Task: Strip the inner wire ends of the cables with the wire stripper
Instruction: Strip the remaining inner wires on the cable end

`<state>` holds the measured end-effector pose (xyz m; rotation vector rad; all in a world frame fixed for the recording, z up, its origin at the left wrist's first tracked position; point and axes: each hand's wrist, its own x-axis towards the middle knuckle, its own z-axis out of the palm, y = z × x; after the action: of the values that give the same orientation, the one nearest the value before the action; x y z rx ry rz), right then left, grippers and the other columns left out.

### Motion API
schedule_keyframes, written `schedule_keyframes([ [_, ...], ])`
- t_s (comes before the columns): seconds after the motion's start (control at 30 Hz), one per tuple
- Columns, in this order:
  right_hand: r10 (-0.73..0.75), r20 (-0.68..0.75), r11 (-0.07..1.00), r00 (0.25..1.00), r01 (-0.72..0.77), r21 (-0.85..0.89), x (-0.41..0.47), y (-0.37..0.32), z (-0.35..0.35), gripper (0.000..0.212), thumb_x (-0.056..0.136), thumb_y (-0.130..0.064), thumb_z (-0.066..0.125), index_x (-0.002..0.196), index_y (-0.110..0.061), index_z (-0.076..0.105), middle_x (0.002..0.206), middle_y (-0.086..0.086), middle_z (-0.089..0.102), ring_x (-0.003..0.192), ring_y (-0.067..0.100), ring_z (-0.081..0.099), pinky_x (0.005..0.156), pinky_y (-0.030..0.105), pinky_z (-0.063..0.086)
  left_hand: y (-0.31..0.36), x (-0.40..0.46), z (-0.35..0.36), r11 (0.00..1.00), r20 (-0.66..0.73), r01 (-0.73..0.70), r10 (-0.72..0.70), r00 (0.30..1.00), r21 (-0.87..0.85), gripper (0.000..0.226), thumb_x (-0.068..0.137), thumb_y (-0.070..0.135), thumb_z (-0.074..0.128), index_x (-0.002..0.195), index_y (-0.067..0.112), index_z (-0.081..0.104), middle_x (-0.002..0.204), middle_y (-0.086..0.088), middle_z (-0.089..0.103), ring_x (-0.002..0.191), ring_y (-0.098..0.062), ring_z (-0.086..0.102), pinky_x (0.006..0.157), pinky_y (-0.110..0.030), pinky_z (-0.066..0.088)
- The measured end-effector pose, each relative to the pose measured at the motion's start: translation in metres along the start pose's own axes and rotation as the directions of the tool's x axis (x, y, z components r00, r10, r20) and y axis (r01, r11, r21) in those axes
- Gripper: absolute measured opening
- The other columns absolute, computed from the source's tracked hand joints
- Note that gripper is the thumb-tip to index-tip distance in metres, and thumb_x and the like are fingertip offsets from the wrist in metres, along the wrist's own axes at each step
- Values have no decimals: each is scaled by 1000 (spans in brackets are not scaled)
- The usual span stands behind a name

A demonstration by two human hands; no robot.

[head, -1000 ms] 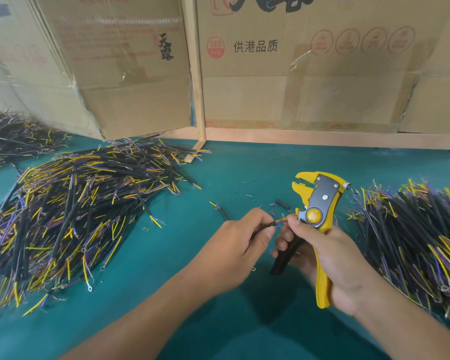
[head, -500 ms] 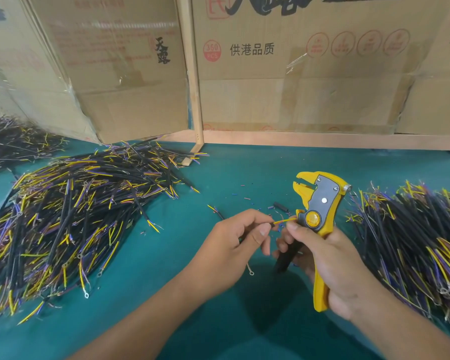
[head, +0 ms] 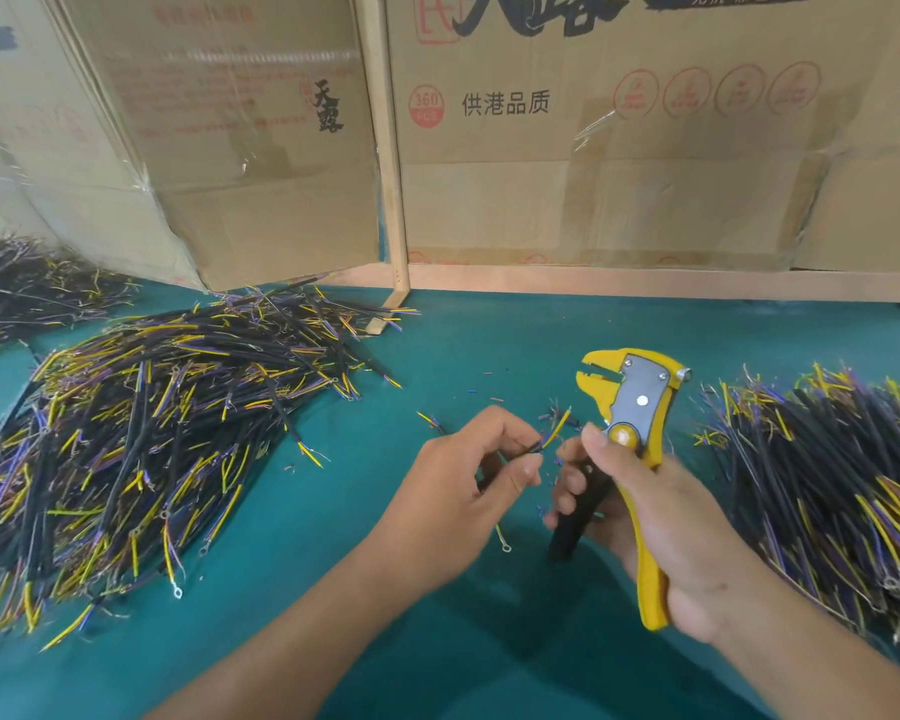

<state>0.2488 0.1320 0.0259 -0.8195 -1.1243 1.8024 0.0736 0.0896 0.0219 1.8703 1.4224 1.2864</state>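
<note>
My left hand (head: pixel 468 485) pinches a short black cable (head: pixel 533 448) between thumb and fingers. Its yellow and purple inner wires (head: pixel 557 431) stick out up and to the right, toward the tool. My right hand (head: pixel 650 517) grips a yellow wire stripper (head: pixel 630 407) by its yellow and black handles, jaws pointing up and left, the thumb resting near the pivot. The wire tips lie just left of the stripper, below the jaws and outside them. A ring terminal (head: pixel 505 548) hangs below my left hand.
A large heap of black cables with yellow and purple ends (head: pixel 141 433) covers the green table (head: pixel 333 615) on the left. Another heap (head: pixel 827 470) lies on the right. Cardboard boxes (head: pixel 593 148) and a wooden frame (head: pixel 385 174) stand behind. Small insulation scraps (head: pixel 489 392) dot the middle.
The wire ends have come away from the stripper's side and now point up freely. My left hand has shifted slightly left and its fingers have loosened around the cable.
</note>
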Motion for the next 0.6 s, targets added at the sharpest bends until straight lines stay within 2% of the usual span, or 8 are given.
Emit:
schedule_keyframes([
  [0.07,-9,29,1000,1000,9,-20,-2,2,1,24,71,-33,75,77,-11,70,71,13,52,65,26,55,66,42,58,0,-1,4,1000,26,-11,11,1000,12,10,97,24,58,97,33,54,86,16,67,75,-19,59,61,-18,43],
  [0.13,-28,43,999,999,30,-45,-2,2,0,11,78,-23,73,76,-12,69,73,14,52,66,26,55,68,42,57,0,-2,7,1000,49,-23,22,999,17,10,98,23,57,97,33,55,88,14,68,76,-23,61,69,-32,50],
  [0.17,-37,46,998,998,39,-50,-2,2,-1,7,81,-17,70,77,-11,69,72,14,52,66,27,55,68,41,57,0,-1,7,1000,54,-22,21,998,19,8,98,24,56,98,32,55,88,13,68,76,-25,61,71,-39,50],
  [0.23,-40,43,998,998,42,-42,0,2,-2,9,87,-10,66,79,-10,69,72,13,52,67,27,54,68,41,57,-1,-1,6,999,55,-19,17,998,37,6,98,28,53,99,34,55,87,13,67,75,-27,59,70,-43,47],
  [0.33,-39,57,999,998,41,-31,0,1,-2,6,84,-13,67,79,-10,68,71,13,51,67,27,54,69,41,56,0,-2,4,996,84,-53,47,995,71,10,100,30,49,108,37,50,83,13,62,68,-27,54,66,-41,45],
  [0.47,-48,59,999,997,48,-12,1,0,-4,6,80,-18,69,78,-12,68,71,12,51,66,27,54,70,42,56,2,-2,1,988,102,-106,95,990,108,33,104,26,45,130,46,43,83,10,56,62,-19,45,61,-36,43],
  [0.53,-61,74,997,995,65,-42,0,0,-3,8,79,-19,68,79,-11,67,70,13,51,66,28,54,70,41,56,4,-2,0,986,122,-124,111,986,109,41,105,22,45,138,46,42,87,12,57,68,-17,51,66,-32,46],
  [0.6,-77,91,992,993,86,-89,-2,1,-2,12,79,-21,68,78,-10,65,70,14,53,67,28,54,69,38,56,5,-3,0,990,135,-133,125,983,54,45,105,13,45,141,39,46,92,13,61,82,-14,60,75,-22,47],
])
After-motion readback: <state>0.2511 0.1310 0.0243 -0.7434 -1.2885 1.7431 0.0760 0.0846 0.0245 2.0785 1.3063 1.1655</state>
